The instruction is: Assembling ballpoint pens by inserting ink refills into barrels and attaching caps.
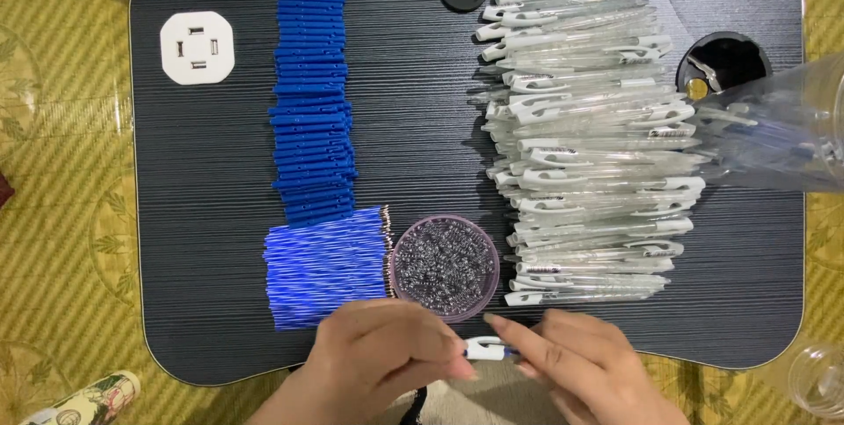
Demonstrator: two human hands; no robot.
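My left hand (378, 359) and my right hand (585, 372) meet at the near edge of a dark lap table (211, 214). Between their fingertips they hold one pen (486, 350) with a white clip and a blue part; most of it is hidden by the fingers. Just beyond the hands sits a round purple dish of small metal springs (445, 265). To its left lies a bundle of blue ink refills (325, 267), with a stack of blue plastic pen pieces (314, 104) above. A pile of clear pen barrels with white clips (589, 144) fills the right side.
A white multi-socket adapter (197, 47) lies at the table's far left. A clear plastic container (782, 126) holding pens lies tipped at the right, over a round cup hole (725, 60). A clear cup (818, 378) stands at the lower right on a patterned yellow-green cloth (61, 170).
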